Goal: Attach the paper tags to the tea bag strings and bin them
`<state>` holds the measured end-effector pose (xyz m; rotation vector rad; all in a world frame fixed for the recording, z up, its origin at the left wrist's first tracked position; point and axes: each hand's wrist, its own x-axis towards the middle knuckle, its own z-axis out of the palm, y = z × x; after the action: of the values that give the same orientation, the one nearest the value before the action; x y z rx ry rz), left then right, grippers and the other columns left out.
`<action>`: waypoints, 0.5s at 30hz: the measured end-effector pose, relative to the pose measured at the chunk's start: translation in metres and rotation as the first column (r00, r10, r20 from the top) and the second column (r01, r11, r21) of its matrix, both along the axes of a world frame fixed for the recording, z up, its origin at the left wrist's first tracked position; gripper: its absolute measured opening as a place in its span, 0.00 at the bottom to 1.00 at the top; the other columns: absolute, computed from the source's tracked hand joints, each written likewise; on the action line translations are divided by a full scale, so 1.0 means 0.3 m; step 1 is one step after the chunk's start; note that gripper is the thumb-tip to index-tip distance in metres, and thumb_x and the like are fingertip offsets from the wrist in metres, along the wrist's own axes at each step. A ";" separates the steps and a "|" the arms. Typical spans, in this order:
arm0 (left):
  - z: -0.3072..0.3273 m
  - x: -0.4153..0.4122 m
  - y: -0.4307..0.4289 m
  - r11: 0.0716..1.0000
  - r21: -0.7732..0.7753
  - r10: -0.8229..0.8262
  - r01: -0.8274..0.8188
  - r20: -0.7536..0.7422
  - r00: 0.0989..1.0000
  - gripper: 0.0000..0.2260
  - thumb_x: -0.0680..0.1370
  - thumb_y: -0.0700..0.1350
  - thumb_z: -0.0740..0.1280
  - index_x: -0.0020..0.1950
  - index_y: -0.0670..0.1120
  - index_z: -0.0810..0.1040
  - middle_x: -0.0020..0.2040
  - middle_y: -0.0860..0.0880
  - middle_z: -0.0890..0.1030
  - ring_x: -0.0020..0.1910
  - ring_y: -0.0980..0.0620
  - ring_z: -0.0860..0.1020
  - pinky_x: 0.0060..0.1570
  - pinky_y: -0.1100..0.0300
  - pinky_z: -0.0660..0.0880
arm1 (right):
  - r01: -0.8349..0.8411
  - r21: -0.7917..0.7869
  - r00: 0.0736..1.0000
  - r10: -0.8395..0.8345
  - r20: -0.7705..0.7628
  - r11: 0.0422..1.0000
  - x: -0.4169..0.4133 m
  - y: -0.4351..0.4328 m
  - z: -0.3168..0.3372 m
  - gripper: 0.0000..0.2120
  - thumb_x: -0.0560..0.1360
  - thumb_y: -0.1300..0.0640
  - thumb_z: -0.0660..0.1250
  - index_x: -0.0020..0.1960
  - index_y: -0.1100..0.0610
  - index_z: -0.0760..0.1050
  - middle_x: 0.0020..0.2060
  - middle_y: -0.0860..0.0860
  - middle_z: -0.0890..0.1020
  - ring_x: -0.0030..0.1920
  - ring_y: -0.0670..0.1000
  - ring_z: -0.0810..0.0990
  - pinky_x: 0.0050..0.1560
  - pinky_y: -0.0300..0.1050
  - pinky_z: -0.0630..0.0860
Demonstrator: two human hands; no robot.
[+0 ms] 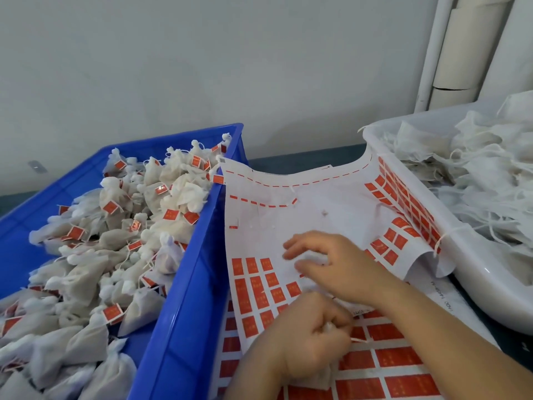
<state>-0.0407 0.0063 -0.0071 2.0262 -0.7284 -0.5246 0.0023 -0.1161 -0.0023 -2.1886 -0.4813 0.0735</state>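
Blue bin [187,284] on the left, heaped with tagged bags. Beside it, over the tag sheet [288,220], the left hand [314,333] clenches a pale, crumpled tea bag [324,376], its thin string [358,340] poking out rightward. Just beyond, the right hand [331,264] curls over the red tags [253,287] and is nearer them. It's blurred, so a pinch can't be confirmed.

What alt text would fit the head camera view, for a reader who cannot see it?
A person's left hand grips a tea bag while the right hand reaches onto a sheet of red tags. A blue bin of tagged bags sits left, a white tub of untagged bags right.
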 end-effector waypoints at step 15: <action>0.019 -0.016 -0.007 0.982 0.185 -0.029 0.031 -0.009 1.000 0.10 0.66 0.46 0.58 0.25 0.50 0.69 0.26 0.52 0.69 0.30 0.57 0.70 0.34 0.60 0.68 | -0.073 -0.183 0.996 0.062 -0.064 0.980 0.020 0.014 -0.106 0.05 0.73 0.50 0.69 0.48 0.44 0.75 0.71 0.41 0.62 0.70 0.42 0.58 0.62 0.33 0.52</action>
<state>-0.0456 0.0042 -0.0014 2.1870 -0.7302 -0.6359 0.0083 -0.1119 -0.0341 -2.3443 -0.5335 0.2264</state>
